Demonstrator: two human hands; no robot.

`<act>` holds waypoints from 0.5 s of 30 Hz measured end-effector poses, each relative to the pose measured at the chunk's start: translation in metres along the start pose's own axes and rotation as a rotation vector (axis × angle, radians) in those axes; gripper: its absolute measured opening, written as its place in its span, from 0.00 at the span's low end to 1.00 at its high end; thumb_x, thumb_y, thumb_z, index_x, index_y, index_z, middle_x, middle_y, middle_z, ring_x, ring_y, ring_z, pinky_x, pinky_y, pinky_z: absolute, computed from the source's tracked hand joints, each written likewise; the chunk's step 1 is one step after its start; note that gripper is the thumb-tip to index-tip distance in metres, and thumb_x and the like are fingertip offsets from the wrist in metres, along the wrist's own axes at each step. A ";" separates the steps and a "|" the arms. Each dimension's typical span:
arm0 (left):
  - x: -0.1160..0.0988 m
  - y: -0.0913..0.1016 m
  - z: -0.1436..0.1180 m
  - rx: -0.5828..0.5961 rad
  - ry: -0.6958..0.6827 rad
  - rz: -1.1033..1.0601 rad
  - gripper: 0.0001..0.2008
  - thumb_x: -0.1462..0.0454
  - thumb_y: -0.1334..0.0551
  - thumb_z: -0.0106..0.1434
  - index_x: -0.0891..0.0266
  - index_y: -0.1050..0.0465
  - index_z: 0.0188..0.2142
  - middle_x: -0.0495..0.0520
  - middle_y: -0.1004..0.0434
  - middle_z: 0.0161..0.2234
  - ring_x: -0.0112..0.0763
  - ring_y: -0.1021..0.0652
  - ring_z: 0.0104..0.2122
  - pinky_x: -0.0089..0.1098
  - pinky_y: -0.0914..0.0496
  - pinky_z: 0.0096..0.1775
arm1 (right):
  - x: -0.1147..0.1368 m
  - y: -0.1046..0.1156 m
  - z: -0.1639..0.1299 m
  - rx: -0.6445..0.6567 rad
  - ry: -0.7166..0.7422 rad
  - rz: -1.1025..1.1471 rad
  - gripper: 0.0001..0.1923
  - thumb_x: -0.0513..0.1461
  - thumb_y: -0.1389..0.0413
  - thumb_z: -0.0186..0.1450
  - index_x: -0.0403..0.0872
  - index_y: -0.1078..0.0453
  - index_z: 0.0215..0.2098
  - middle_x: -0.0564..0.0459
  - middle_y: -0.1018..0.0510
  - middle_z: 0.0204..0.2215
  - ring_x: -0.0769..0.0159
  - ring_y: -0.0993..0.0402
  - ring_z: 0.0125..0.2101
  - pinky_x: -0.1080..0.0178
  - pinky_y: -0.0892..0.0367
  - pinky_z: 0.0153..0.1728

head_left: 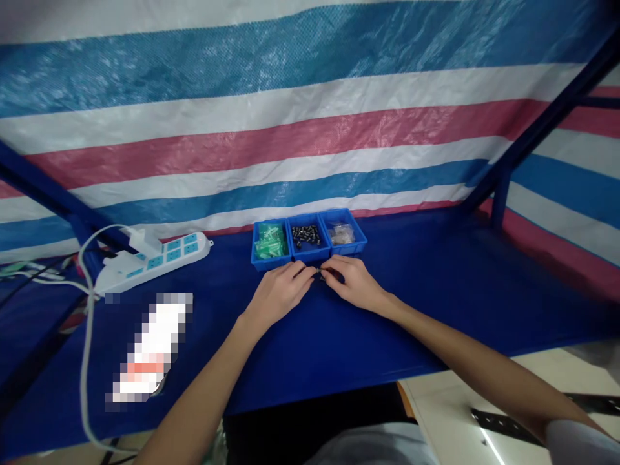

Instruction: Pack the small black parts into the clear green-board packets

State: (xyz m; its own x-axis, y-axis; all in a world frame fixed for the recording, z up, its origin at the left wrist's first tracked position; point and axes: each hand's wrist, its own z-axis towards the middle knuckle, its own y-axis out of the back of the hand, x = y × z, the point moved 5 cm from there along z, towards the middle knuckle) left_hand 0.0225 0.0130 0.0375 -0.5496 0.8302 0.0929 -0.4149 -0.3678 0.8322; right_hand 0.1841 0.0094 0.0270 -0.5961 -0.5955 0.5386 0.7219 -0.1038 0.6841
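Observation:
My left hand (281,292) and my right hand (352,281) meet on the blue table (436,284), fingertips pinched together on a small dark part (320,275) between them. Which hand bears it is hard to tell; both touch it. Just behind the hands stand three small blue bins in a row: the left bin (270,244) holds green pieces, the middle bin (307,237) holds several small black parts, and the right bin (343,234) holds clear bagged bits.
A white power strip (159,258) with a plug and white cable (87,349) lies at the left. A blurred white object (150,349) lies at the front left. A striped tarp (310,129) hangs behind, with blue frame bars (533,135) at both sides.

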 end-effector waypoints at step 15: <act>-0.003 0.001 0.002 -0.076 0.079 -0.086 0.08 0.66 0.46 0.73 0.64 0.29 0.46 0.53 0.22 0.39 0.30 0.20 0.34 0.29 0.26 0.35 | 0.001 -0.006 -0.001 0.008 0.024 0.079 0.06 0.36 0.45 0.70 0.46 0.26 0.37 0.52 0.21 0.33 0.65 0.25 0.34 0.64 0.34 0.38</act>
State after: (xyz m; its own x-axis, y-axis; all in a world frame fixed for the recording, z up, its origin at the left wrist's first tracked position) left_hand 0.0250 0.0108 0.0393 -0.5638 0.8256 -0.0228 -0.5151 -0.3299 0.7911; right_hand 0.1793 0.0087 0.0232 -0.5284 -0.6208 0.5792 0.7636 -0.0492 0.6438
